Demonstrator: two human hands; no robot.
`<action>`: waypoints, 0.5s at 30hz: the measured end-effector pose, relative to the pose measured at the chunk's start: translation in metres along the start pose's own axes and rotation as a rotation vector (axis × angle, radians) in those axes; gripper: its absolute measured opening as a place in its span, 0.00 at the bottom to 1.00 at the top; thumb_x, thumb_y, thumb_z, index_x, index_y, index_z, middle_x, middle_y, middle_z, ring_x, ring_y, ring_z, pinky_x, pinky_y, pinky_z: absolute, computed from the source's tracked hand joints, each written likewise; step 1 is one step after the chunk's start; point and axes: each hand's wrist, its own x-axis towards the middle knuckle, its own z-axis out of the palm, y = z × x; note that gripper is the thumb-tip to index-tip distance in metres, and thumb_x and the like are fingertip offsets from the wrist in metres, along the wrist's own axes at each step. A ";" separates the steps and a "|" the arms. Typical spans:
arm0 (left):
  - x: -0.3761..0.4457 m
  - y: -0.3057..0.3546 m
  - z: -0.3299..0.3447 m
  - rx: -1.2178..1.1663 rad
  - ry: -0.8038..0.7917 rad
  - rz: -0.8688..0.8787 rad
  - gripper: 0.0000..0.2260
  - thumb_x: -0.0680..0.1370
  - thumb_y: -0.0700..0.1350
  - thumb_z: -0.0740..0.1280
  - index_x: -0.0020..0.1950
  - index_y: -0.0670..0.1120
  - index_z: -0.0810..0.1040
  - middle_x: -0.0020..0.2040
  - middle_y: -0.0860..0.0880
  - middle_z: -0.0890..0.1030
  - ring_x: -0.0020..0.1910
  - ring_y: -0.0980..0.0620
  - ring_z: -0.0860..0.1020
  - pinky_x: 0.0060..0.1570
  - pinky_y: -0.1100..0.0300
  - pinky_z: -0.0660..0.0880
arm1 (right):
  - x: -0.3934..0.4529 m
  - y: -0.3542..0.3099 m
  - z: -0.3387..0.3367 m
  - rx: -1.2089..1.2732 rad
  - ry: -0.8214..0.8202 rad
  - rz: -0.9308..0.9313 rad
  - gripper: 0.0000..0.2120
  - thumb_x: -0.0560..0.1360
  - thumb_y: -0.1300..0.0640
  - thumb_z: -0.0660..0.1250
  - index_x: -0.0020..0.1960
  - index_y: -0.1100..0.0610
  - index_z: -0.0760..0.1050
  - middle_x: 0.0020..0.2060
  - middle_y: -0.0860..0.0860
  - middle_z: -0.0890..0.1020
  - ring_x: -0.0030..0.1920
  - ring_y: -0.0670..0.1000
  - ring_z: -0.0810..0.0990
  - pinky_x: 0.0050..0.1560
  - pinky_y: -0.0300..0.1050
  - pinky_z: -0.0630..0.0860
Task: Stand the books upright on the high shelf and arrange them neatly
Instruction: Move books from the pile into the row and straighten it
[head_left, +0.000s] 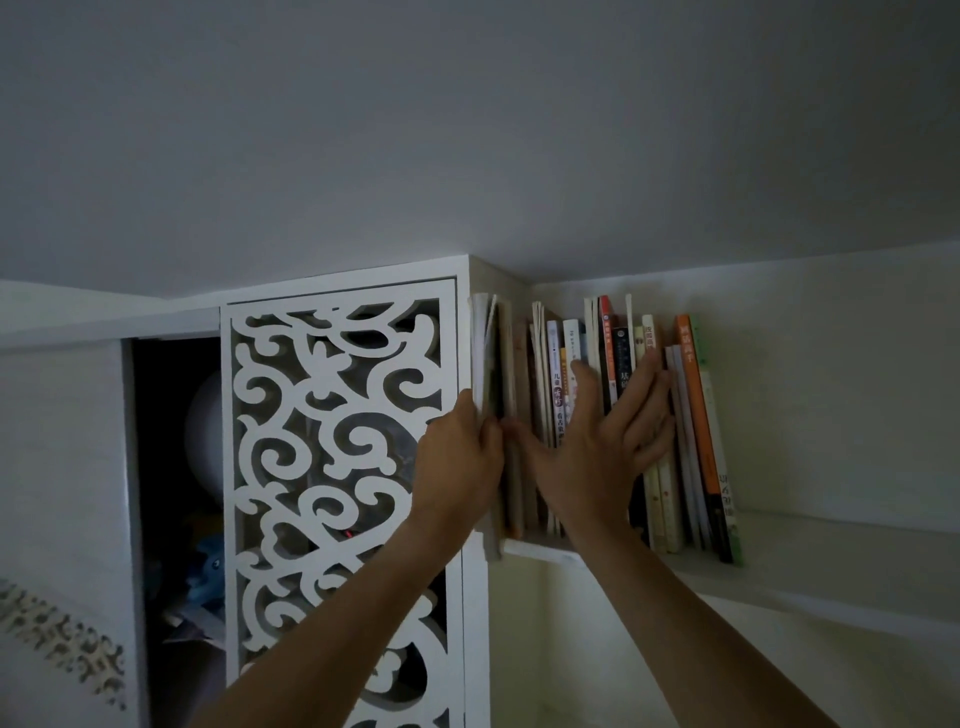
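My left hand (462, 462) grips a tall pale book (485, 364) at the left end of the row of books (623, 415), which stands on the high shelf (545, 552) right of centre, while my right hand (605, 447) lies open and flat, fingers spread, against the spines in the middle. Hard against the row's left end stands a white cabinet (478, 597) with a scroll-cut door (337, 467), and the orange book (698, 410) at the right end leans left. My hands cover the lower spines, the titles are too dim to read, and the dark opening (176, 467) at lower left shows only a vague pale round shape.
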 end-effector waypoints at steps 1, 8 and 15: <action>-0.007 0.007 -0.003 -0.002 0.029 0.037 0.08 0.83 0.45 0.62 0.45 0.47 0.71 0.31 0.52 0.76 0.27 0.57 0.75 0.29 0.61 0.75 | 0.000 0.001 0.001 -0.012 0.004 0.003 0.51 0.65 0.16 0.58 0.77 0.47 0.64 0.82 0.61 0.45 0.81 0.64 0.43 0.76 0.69 0.50; -0.033 0.025 -0.031 0.001 0.135 0.119 0.06 0.83 0.48 0.63 0.49 0.47 0.71 0.31 0.50 0.76 0.26 0.53 0.75 0.27 0.55 0.76 | -0.002 -0.012 0.010 -0.054 -0.009 0.046 0.48 0.67 0.18 0.59 0.77 0.47 0.64 0.82 0.62 0.44 0.81 0.65 0.41 0.74 0.74 0.48; -0.029 0.017 -0.025 -0.188 -0.057 0.063 0.26 0.80 0.63 0.55 0.75 0.54 0.65 0.54 0.48 0.81 0.55 0.44 0.81 0.57 0.47 0.80 | -0.006 -0.011 -0.011 0.054 -0.068 0.009 0.30 0.76 0.32 0.64 0.76 0.39 0.66 0.82 0.59 0.41 0.81 0.63 0.37 0.76 0.73 0.45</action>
